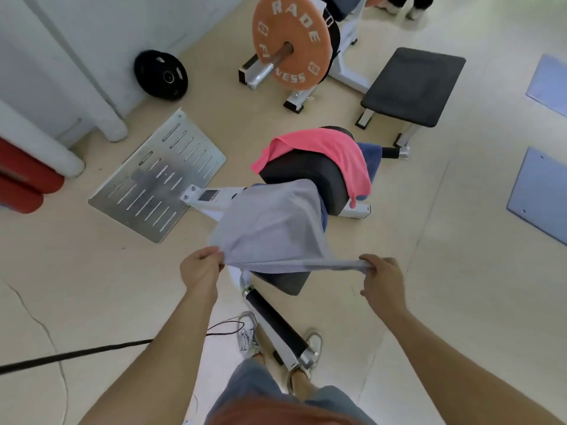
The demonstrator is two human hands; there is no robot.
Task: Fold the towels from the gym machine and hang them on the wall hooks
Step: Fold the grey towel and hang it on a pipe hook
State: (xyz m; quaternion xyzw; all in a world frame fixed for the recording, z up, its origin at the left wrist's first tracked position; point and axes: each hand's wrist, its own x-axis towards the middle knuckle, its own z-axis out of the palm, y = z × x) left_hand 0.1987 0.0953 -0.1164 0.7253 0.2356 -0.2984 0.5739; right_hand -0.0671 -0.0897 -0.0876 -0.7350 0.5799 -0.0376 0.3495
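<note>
At lower centre of the frame, the left hand [201, 269] and right hand [383, 279] each pinch a corner of a plain grey towel [270, 228] in curled fingers [208, 254]. Its near edge is taut, and its far end reaches over the gym machine's black pad [306, 173]. Beyond, a pink towel [331, 151] lies over a blue towel [373, 157].
</note>
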